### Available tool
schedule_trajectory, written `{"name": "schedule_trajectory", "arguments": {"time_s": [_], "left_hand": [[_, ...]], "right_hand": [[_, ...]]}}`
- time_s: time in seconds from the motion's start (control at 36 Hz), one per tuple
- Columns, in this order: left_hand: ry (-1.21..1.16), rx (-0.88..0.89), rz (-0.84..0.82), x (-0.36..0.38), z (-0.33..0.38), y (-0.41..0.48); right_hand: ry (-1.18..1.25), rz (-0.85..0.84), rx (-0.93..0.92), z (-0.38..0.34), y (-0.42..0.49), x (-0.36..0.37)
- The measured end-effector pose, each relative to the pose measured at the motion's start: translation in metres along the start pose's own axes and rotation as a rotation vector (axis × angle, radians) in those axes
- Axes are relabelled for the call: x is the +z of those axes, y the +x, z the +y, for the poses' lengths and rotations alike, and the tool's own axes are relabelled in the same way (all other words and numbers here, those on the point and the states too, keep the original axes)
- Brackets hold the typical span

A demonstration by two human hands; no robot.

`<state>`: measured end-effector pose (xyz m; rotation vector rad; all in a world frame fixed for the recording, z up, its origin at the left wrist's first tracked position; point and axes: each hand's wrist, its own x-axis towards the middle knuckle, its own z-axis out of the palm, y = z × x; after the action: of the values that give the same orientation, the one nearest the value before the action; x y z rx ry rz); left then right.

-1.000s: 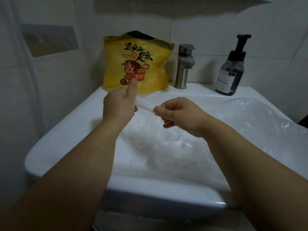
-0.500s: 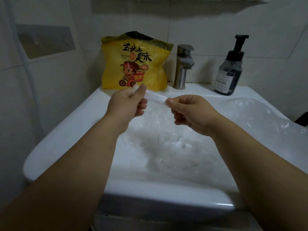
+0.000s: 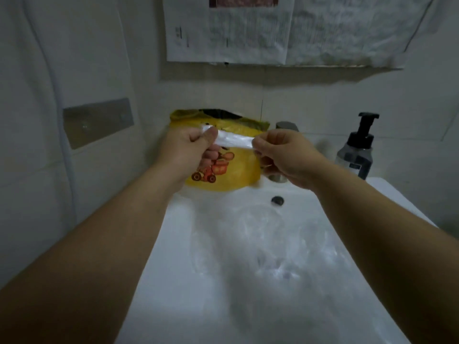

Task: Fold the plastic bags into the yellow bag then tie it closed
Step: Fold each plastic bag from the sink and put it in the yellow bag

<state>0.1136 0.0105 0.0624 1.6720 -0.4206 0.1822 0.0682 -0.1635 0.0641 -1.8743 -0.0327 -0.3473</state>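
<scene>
Left grip [image 3: 185, 151] and right grip [image 3: 288, 160] are bare (forearms [image 3: 104, 244] too).

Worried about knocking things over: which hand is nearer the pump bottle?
Right. The right hand is beside the pump bottle, apart from it; the left hand is farther off, in front of the yellow bag.

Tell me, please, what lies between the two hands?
In the head view, a folded white plastic bag stretches between the left hand and right hand, each pinching one end.

You're facing a white sink [image 3: 171, 239] w/ pale tiled walls [image 3: 347, 108], dim light. Steel plate [image 3: 98, 121] left, pump bottle [image 3: 356, 150] right.
</scene>
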Motion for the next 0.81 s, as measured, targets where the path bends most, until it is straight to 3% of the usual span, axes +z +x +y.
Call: {"name": "schedule_trajectory", "arguments": {"time_s": [0.11,0.28,0.39,0.44,0.5,0.61,0.72,0.81], "left_hand": [[-0.036,-0.037,0.000,-0.003,0.013,0.032],[0.303,0.087,0.071,-0.015,0.011,0.078],[0.649,0.052,-0.061,-0.017,0.001,0.103],[0.733,0.044,-0.117,-0.017,-0.005,0.109],[0.768,0.075,-0.068,-0.019,-0.013,0.114],[0.651,0.148,0.002,-0.022,-0.024,0.121],[0.610,0.193,-0.003,-0.023,-0.030,0.122],[0.545,0.194,0.007,-0.026,-0.034,0.124]], "right_hand": [[-0.143,0.130,-0.084,-0.021,0.034,-0.006],[-0.233,0.345,-0.162,-0.033,0.097,-0.014],[-0.403,0.338,-0.225,-0.036,0.132,-0.010],[-0.506,0.307,-0.255,-0.036,0.143,-0.005],[-0.607,0.244,-0.275,-0.034,0.152,0.003],[-0.764,0.054,-0.286,-0.028,0.161,0.020],[-0.856,-0.141,-0.196,-0.027,0.164,0.036],[-1.075,-0.317,-0.112,-0.032,0.165,0.044]]}}
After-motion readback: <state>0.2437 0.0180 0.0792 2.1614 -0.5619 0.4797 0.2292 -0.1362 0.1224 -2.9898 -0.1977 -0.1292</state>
